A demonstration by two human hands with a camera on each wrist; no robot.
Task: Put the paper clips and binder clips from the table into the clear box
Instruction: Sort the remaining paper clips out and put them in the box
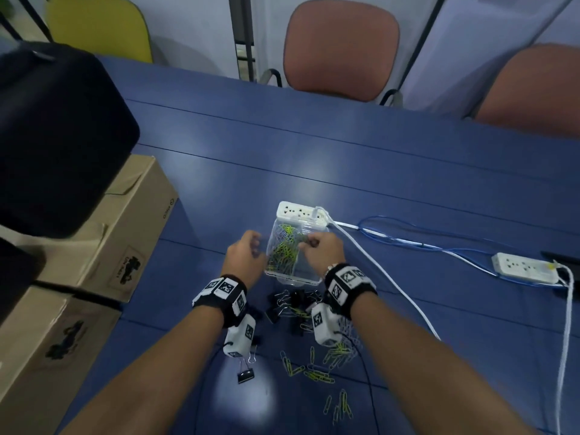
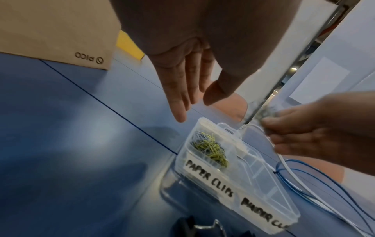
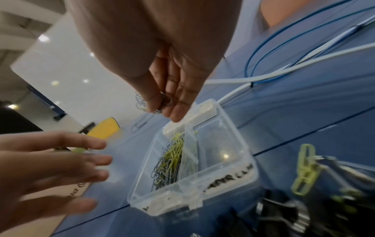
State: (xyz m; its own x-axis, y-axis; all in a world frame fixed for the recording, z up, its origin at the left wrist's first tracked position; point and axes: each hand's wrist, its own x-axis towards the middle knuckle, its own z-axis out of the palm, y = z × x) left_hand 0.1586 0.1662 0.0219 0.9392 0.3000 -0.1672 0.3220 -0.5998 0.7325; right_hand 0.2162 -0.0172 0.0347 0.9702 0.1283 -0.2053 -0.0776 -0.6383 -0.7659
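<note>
The clear box (image 1: pixel 292 277) stands open on the blue table, with two compartments labelled for paper clips and binder clips (image 2: pixel 211 179). Green and grey paper clips (image 3: pixel 170 160) lie in its left compartment; the right one shows nothing inside. My right hand (image 1: pixel 309 244) hovers over the box and pinches a bunch of paper clips (image 3: pixel 140 102). My left hand (image 1: pixel 255 246) is just left of the box, its fingers (image 2: pixel 178 99) straight and holding nothing. Loose paper clips (image 1: pixel 314 368) and black binder clips (image 1: pixel 292 304) lie under my wrists.
A white power strip (image 1: pixel 301 211) touches the box's far end, and its white cable (image 1: pixel 376 262) runs past on the right beside blue cables (image 1: pixel 408 238). Another strip (image 1: pixel 524 266) lies far right. Cardboard boxes (image 1: pixel 125 230) and a black case (image 1: pixel 56 136) stand at the left.
</note>
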